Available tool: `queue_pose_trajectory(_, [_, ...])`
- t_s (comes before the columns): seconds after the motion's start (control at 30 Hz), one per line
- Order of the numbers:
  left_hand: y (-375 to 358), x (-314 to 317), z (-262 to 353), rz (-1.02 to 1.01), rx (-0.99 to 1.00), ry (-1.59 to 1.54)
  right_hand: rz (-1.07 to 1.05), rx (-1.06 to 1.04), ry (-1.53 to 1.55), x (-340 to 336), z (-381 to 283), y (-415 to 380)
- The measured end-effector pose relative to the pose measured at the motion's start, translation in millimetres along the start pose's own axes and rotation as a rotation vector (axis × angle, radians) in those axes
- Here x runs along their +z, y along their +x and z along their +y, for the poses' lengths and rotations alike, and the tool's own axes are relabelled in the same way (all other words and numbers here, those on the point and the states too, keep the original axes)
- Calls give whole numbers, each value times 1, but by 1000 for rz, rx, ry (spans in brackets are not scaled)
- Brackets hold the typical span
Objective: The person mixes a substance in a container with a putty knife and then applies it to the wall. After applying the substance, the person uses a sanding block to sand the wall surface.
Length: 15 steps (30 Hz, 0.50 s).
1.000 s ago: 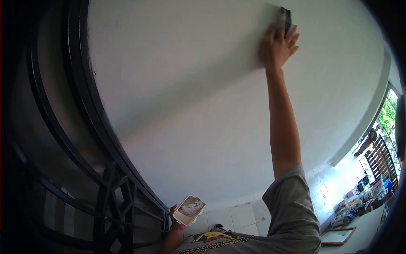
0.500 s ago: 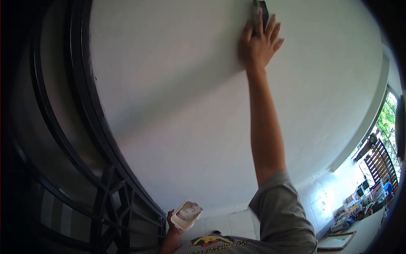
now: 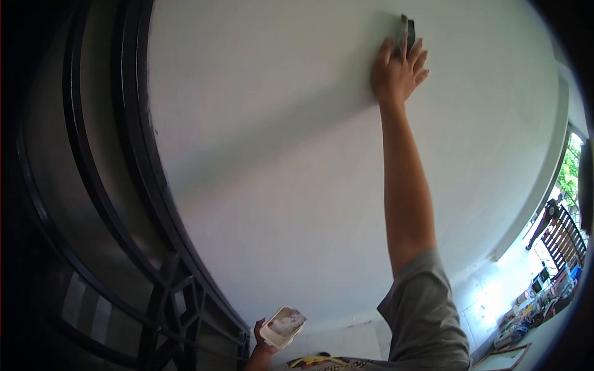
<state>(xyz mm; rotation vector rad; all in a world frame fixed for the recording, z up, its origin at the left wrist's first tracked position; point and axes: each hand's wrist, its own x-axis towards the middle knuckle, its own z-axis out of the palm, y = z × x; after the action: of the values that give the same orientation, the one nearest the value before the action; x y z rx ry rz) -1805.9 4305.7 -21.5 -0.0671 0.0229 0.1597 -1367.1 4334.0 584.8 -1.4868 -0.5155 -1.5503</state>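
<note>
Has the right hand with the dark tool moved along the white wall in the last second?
Cannot tell. The right hand presses the dark tool high on the white wall, but the black door frame shifts across the view too, so the head camera itself moved.

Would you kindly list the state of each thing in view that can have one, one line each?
Right hand: raised, pressing a dark sanding block against the wall.
Sanding block: flat on the wall, under the fingertips.
Left hand: low, gripping a small tray.
Tray: tilted, open, holding white paste.
Wall: white, smooth.
Black metal gate: beside the wall.
</note>
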Motion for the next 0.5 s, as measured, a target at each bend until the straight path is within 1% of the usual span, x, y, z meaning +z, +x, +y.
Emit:
queue_pose_trajectory(0.07, [-5, 10, -4, -8, -16, -29, 41, 19, -63, 4, -8, -6])
queue_pose_trajectory(0.17, [-5, 3, -4, 82, 61, 60, -201, -526, -39, -16, -16, -36])
queue_pose_trajectory(0.23, [-3, -4, -2, 15, 43, 61, -430, -823, -21, -54, -31, -83])
queue_pose_trajectory(0.3, [-3, -6, -2, -17, 30, 62, -611, -1052, 233, -70, -28, -146])
queue_pose_trajectory(0.37, [0, -2, 0, -26, 27, 77, -639, -1213, 285, -92, -21, -206])
queue_pose_trajectory(0.4, [0, 0, 1, -76, 4, 66, -690, -1271, 321, -97, -9, -234])
queue_pose_trajectory(0.43, [1, 5, 0, -63, 20, 67, -742, -1329, 359, -102, 1, -254])
queue_pose_trajectory(0.5, [-2, 14, -7, -40, 55, 66, -800, -1356, 325, -122, 12, -270])
